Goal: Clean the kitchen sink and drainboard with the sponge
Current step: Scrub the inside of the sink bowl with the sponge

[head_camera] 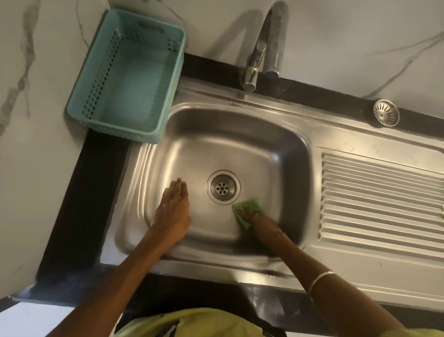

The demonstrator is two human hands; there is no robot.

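- While scrubbing goes on, one steel sink [245,133] set in dark worktop [84,210], one ribbed drainboard [385,205] at right.
- One teal basket [127,75], one tap [259,49], one drain [223,187], one loose strainer [386,112].
- Left hand [173,204] flat on basin floor, fingers straight, holding nothing.
- Right hand [251,214] pressing one green sponge [246,210] beside drain: probably soft, light, squashy, slippery when wet; best gripped across its top.

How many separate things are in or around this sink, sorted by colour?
Green: 1, the sponge under the right hand
Turquoise: 1, the basket
Silver metal: 3, the sink, the tap, the loose strainer
Total: 5
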